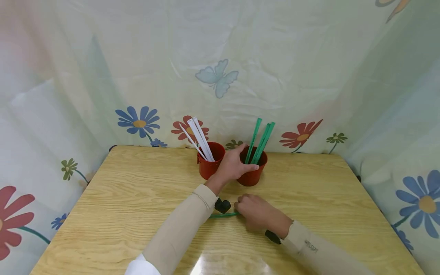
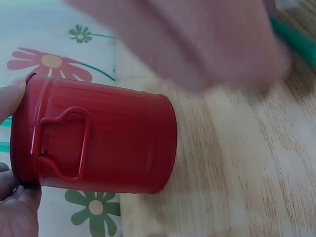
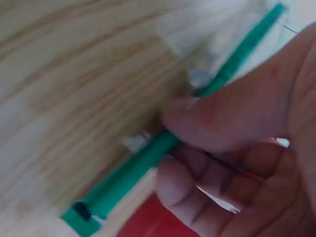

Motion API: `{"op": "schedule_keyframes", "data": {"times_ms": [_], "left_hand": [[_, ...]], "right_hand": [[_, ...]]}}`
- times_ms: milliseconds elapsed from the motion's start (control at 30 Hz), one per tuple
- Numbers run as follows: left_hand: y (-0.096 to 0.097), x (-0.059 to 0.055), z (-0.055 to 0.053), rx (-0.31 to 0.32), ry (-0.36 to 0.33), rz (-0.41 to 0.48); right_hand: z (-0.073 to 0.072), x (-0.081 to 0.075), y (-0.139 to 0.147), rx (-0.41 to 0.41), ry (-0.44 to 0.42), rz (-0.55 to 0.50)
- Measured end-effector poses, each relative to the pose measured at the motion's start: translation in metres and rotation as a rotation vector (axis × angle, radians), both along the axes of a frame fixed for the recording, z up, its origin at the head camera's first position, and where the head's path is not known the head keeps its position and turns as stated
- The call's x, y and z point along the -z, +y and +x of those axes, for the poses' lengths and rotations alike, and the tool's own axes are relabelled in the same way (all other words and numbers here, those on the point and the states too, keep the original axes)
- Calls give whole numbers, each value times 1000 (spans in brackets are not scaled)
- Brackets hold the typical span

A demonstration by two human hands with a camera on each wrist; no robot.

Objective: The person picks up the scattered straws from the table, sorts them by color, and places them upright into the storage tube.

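My left hand [image 1: 233,166] grips the rim of the right red metal bucket [image 1: 252,178], thumb on the near side and fingers behind. Green wrapped straws [image 1: 262,143] stand leaning in that bucket. In the left wrist view the bucket [image 2: 113,138] shows a wire handle on its side. Nearer the front, my right hand [image 1: 256,212] pinches another green wrapped straw [image 3: 123,185] between thumb and fingers, low over the table. That straw [image 1: 223,215] points left in the head view, its left end hidden behind my left sleeve.
A second red bucket [image 1: 208,170] with white wrapped straws [image 1: 201,139] stands just left of the first. Both are near the back edge of the wooden table [image 1: 137,191]. A flowered curtain [image 1: 292,76] hangs behind and along the sides.
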State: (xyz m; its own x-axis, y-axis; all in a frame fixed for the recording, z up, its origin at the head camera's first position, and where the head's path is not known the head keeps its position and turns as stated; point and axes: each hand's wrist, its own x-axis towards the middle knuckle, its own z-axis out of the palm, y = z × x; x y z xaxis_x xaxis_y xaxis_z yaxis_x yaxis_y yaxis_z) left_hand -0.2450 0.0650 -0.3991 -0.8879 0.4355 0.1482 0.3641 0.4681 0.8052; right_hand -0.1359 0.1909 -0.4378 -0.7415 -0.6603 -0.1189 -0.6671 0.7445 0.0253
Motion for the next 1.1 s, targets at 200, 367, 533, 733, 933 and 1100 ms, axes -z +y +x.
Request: {"op": "schedule_keyframes", "data": {"times_ms": [200,367,533,733,933,1100], "left_hand": [[0,0,1,3,-11,0],[-1,0,0,2,-5,-5],[0,-5,-4,2,21,-1],[0,-9,-3,-4,-34,-12],[1,-4,-2,1,-34,11],[2,-1,0,-2,-39,22]], "right_hand": [[10,-25,28,-31,-86,-78],[17,-63,54,-35,-175,-316],[14,-98,69,48,-68,-535],[-2,-122,62,216,201,-742],[-27,-123,48,470,334,-875],[-48,-112,46,582,320,-958]]}}
